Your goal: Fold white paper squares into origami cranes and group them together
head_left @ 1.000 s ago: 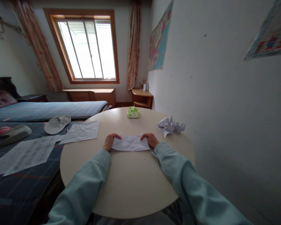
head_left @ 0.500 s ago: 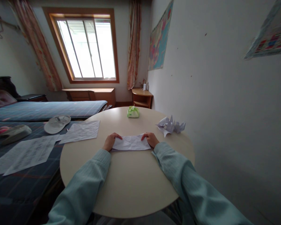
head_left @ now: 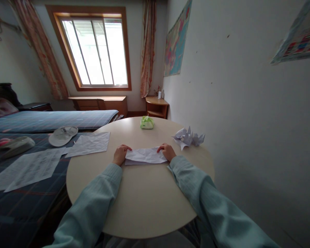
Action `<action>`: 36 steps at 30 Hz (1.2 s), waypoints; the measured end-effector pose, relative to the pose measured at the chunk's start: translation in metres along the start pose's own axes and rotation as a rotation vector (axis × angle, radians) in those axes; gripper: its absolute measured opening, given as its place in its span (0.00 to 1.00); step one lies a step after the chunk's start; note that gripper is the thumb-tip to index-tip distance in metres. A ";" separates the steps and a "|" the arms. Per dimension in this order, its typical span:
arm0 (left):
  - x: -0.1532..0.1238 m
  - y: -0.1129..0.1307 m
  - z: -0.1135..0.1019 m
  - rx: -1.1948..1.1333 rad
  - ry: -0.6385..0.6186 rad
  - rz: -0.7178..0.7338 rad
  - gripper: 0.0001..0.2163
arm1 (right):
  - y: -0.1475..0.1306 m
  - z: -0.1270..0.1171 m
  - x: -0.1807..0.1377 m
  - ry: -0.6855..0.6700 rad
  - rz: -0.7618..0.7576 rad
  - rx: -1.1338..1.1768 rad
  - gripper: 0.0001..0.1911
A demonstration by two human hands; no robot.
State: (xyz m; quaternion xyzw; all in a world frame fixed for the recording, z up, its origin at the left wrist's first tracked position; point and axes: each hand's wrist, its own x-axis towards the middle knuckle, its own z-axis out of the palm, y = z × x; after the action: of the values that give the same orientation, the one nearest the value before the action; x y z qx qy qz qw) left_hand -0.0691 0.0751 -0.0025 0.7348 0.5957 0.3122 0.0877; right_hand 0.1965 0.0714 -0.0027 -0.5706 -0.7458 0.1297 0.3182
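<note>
A white sheet of paper point(head_left: 146, 156), folded into a wide strip and somewhat creased, lies on the round cream table point(head_left: 144, 199). At its left end my left hand point(head_left: 120, 154) is closed on the edge, thumb toward the top corner. My right hand point(head_left: 166, 152) pinches the right end, thumb and fingers at the upper corner. The lower layer of the sheet shows along the near edge, slightly apart from the upper layer. The undersides of both hands are hidden.
Crumpled or folded papers point(head_left: 188, 137) sit at the table's right. A green tissue pack point(head_left: 147, 122) stands at the far side. A creased sheet point(head_left: 90, 144) overhangs the left edge toward the bed point(head_left: 23, 220), where printed sheets point(head_left: 28, 168) and a cap point(head_left: 63, 136) lie.
My left hand has shifted slightly at the paper's left end. The near edges of the folded layers have parted a little. My right hand is almost unmoved.
</note>
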 end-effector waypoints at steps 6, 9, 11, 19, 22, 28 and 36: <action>0.000 0.002 0.001 0.009 0.025 -0.033 0.16 | 0.004 0.000 0.002 0.032 0.063 -0.049 0.18; 0.000 0.004 0.001 0.013 0.018 -0.039 0.14 | 0.004 -0.001 0.001 0.052 0.105 -0.076 0.18; 0.000 0.006 0.001 0.022 -0.006 -0.017 0.14 | 0.003 -0.002 0.001 0.054 0.123 -0.085 0.18; -0.006 0.009 0.004 0.124 -0.083 0.053 0.20 | -0.003 -0.005 -0.002 0.028 0.123 -0.030 0.16; -0.006 0.008 0.005 0.141 -0.119 0.059 0.25 | -0.003 -0.006 -0.002 0.012 0.151 0.031 0.17; -0.002 0.000 0.010 0.134 -0.126 0.069 0.22 | 0.007 -0.001 0.002 0.173 0.140 0.230 0.23; 0.000 0.001 0.009 0.074 -0.245 0.041 0.14 | 0.003 -0.001 0.002 0.040 0.224 0.498 0.30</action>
State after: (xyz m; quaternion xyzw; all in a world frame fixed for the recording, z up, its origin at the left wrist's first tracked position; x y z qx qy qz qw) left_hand -0.0628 0.0770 -0.0091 0.7821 0.5766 0.1997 0.1264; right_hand 0.1992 0.0741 -0.0024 -0.5561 -0.6167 0.3322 0.4473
